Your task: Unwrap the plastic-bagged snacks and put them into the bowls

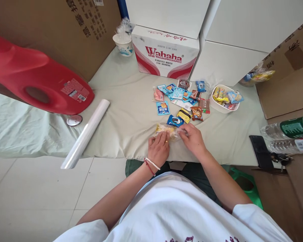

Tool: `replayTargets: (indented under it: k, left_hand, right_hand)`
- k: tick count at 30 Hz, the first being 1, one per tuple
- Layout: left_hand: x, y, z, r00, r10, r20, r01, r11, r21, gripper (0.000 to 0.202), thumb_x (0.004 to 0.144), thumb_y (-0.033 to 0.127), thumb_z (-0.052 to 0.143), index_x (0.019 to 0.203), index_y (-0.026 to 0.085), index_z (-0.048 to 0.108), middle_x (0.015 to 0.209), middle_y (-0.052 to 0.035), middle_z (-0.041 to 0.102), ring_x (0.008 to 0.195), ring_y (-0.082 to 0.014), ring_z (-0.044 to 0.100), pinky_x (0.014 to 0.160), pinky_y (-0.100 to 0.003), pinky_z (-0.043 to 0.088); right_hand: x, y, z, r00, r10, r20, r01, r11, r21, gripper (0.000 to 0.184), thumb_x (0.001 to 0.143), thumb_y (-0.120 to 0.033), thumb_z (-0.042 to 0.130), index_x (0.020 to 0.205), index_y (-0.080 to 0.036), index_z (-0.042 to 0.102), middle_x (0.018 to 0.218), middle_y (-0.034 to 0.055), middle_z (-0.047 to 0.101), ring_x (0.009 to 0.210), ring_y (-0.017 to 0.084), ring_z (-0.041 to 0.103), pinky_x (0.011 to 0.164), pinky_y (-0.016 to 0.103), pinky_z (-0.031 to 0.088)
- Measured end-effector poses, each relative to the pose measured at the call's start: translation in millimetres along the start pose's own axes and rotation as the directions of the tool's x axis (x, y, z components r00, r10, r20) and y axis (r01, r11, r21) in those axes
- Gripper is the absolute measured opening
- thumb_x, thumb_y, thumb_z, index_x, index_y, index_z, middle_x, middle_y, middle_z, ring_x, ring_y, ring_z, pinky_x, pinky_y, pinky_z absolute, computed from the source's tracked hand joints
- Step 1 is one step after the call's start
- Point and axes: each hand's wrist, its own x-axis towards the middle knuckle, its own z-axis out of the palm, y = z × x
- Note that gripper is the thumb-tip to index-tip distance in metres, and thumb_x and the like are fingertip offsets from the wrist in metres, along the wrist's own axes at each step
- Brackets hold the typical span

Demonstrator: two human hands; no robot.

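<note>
In the head view, two bare hands worked at the near edge of the cloth-covered counter [126,124], both at one film-wrapped bundle [159,127], yellowish under its wrap. The left hand [158,149], with one ring and two bracelets at its wrist, lay over the bundle, its fingers pressed together on top; whether they also gripped it I cannot tell. The right hand [193,139] pinched the loose clear wrap [178,132] at the bundle's right end between thumb and fingers.

Just beyond the bundle lay one dark blue packet [175,120], one yellow packet [184,115] and one brown packet [197,113]. Farther back, one pink packet [158,94] sat at the left of a pile of light blue packets [178,93], which overlapped too much for a sure count. To its right stood one white bowl [224,109] holding several more packets, at least two of them yellow.

On the left lay one clear roll [87,132], jutting past the counter's edge, near one round disc [74,120] and one red jug [50,72]. At the back were one Wahaha carton [164,55] and, just beside it, one paper cup [125,47]. At the far right were two plastic bottles [291,129], one black phone [260,151] and a bunch of keys [282,158].
</note>
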Motion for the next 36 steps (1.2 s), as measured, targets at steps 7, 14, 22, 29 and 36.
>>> replayTargets:
  k: [7,14,22,29,36]
  left_hand:
    - [-13,-9,-11.6,0.996,0.054,-0.064,-0.061,0.993,-0.105,0.029,0.096,0.018,0.056,0.118,0.013,0.074,0.137,-0.0203,0.069,0.138,-0.0334,0.058,0.119,-0.051,0.031]
    - [-49,-73,-25.2,0.965,0.011,-0.263,-0.055,0.985,-0.161,0.016,0.091,0.012,0.061,0.098,0.022,0.071,0.105,-0.0053,0.08,0.124,-0.0306,0.067,0.122,-0.056,0.031]
    - [-32,-90,-11.0,0.946,-0.019,-0.324,-0.001,0.998,-0.06,0.011,0.089,0.014,0.064,0.097,0.02,0.067,0.101,-0.0094,0.076,0.112,-0.0291,0.071,0.109,-0.048,0.045]
    - [-35,-86,-7.2,0.938,-0.021,-0.346,0.022,1.0,0.001,0.019,0.084,0.012,0.069,0.102,0.02,0.066,0.108,-0.0105,0.077,0.101,-0.0272,0.074,0.087,-0.037,0.05]
    - [-32,-86,-8.3,0.928,-0.015,-0.373,0.024,1.0,0.02,0.022,0.082,0.012,0.069,0.101,0.021,0.066,0.105,-0.009,0.078,0.096,-0.0271,0.075,0.083,-0.037,0.05]
  right_hand:
    - [49,-68,40,0.944,-0.037,0.329,0.164,0.915,-0.368,0.024,0.102,-0.014,0.048,0.112,-0.015,0.07,0.111,0.0147,0.065,0.103,0.027,0.06,0.091,0.037,0.049]
    - [21,-68,62,0.957,-0.182,0.226,0.265,0.866,-0.425,0.064,0.099,-0.052,0.062,0.148,-0.011,0.053,0.136,0.0194,0.058,0.12,0.034,0.048,0.101,0.05,0.048]
    - [35,-25,20,0.988,-0.151,0.011,0.151,0.98,-0.133,0.041,0.101,-0.022,0.052,0.14,-0.023,0.063,0.137,0.0128,0.066,0.124,0.028,0.058,0.109,0.048,0.049]
    - [107,140,-151,0.796,0.3,-0.526,-0.151,0.94,0.307,0.037,0.094,-0.032,0.057,0.13,-0.027,0.063,0.11,0.0043,0.07,0.077,0.017,0.068,0.07,0.034,0.059]
    - [206,211,-198,0.784,0.367,-0.501,-0.539,0.803,-0.254,0.044,0.099,-0.003,0.024,0.134,0.013,0.045,0.113,0.0274,0.066,0.071,0.007,0.058,0.064,0.027,0.046]
